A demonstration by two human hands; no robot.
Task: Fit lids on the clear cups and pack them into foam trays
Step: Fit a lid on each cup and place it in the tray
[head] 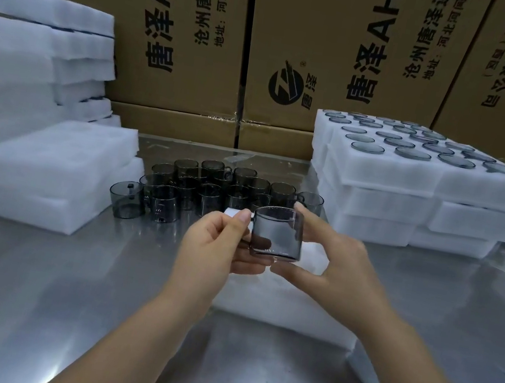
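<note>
- The fingers (pixel 308 213) of the right hand (pixel 341 274) grasp a clear, smoke-tinted cup (pixel 277 234) in the middle of the frame. The forefinger reaches over the far rim and the thumb lies under the base. The other fingers are loosely bent behind the cup and do not touch it.
- The left hand (pixel 217 249) pinches a small white piece (pixel 232 212) between thumb and forefinger, just left of the cup's rim. What the piece is cannot be told. The lower fingers of this hand curl in under the cup's left side, close to the right thumb.
- The cup is held in the air between both hands, above a white foam tray (pixel 290 313) that lies on the shiny metal surface (pixel 58 292) in the lower centre.
- Behind the hands, in the middle of the frame, a cluster of loose cups (pixel 210 190) stands on the surface.
- At the right stands a stack of packed trays (pixel 415 179). The pockets of its top tray are filled, and round cup tops show in rows.
- At the left lie two stacked foam slabs (pixel 55 170), and behind them, in the upper left, a taller foam pile (pixel 31 61).
- Printed cardboard boxes (pixel 185 27) fill the top of the frame behind everything.
</note>
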